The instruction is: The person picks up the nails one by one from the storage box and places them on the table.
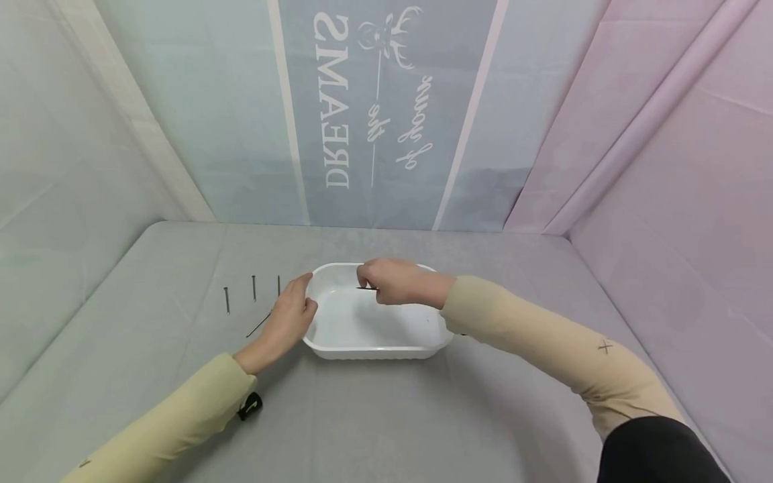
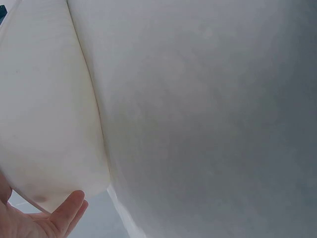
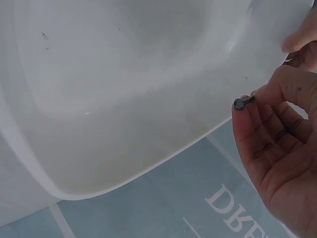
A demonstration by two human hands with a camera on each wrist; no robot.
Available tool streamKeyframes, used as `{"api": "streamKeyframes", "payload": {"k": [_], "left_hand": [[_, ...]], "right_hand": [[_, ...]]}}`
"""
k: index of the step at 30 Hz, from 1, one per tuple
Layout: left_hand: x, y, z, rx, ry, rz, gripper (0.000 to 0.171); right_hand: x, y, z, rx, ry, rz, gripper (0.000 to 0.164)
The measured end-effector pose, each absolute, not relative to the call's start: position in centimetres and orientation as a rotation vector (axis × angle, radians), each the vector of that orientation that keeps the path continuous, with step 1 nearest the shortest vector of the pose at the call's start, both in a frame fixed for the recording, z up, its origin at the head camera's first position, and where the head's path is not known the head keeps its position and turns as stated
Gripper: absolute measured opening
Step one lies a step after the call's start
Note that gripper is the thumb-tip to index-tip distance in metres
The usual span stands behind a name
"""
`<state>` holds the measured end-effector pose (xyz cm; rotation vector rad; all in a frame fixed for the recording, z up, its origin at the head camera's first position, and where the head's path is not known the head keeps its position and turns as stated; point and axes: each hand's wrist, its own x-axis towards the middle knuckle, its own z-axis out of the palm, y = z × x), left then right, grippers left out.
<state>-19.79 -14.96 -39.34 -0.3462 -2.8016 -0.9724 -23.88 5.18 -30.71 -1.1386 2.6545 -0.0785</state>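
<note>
My right hand (image 1: 395, 282) is above the white dish (image 1: 376, 350). Its thumb and fingers pinch a dark metal nail (image 3: 246, 102), whose round head shows in the right wrist view. At the dish's left side, my left hand (image 1: 286, 318) holds the rim, thumb over the edge; its other fingers are mostly hidden. A sleeve (image 2: 49, 99) fills much of the left wrist view, with part of that hand at the bottom left. Left of the dish, several nails lie on the table, among them an upright-lying nail (image 1: 227, 300) and another (image 1: 253, 288).
The grey cloth-covered table (image 1: 374, 422) runs back to a blue-grey curtain (image 1: 241, 134) with white lettering. Pink cloth (image 1: 676, 188) hangs on the right and pale cloth (image 1: 72, 168) on the left. A small black object (image 1: 250, 406) shows under the left cuff.
</note>
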Motion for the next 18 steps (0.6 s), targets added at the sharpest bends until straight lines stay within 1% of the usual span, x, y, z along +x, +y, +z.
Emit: {"api": "streamKeyframes", "payload": {"k": [18], "left_hand": [[-19.7,-14.9,-39.4,-0.352,-2.79,-0.961,0.048]], "right_hand": [[-24.0,9.0,-30.0,-1.068,2.75,-0.265,0.032]]}}
